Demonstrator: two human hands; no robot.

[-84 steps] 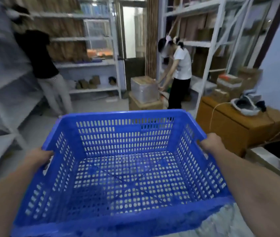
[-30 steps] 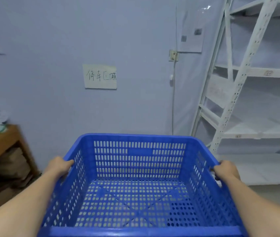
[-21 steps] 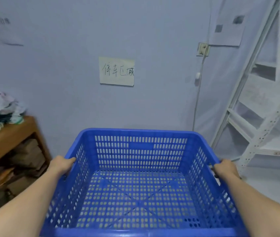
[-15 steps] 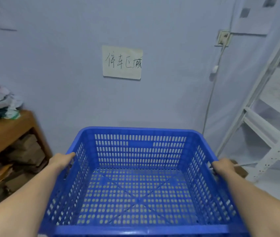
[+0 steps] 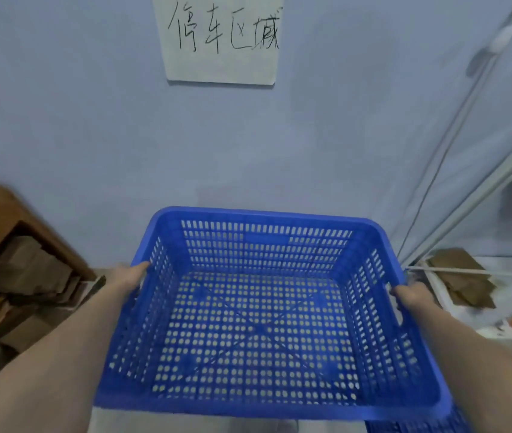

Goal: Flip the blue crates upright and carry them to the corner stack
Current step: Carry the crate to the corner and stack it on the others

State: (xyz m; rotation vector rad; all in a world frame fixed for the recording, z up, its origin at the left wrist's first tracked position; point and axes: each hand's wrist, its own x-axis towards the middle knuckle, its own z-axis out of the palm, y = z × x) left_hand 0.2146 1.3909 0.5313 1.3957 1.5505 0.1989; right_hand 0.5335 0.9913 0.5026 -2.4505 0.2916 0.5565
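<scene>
While both hands carry it, the blue crate (image 5: 261, 314) sits upright between them: the left hand (image 5: 129, 276) holds its left rim, the right hand (image 5: 411, 296) its right rim, fingers clenched around the edges. Beyond the fingers, a handwritten paper sign (image 5: 222, 39) hangs on the wall (image 5: 61, 120); another blue crate edge (image 5: 417, 426) shows below the right forearm.

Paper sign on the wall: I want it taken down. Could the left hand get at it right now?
Probably not. The left hand grips the crate rim, as does the right hand, and the sign hangs well above on the wall beyond it.
</scene>
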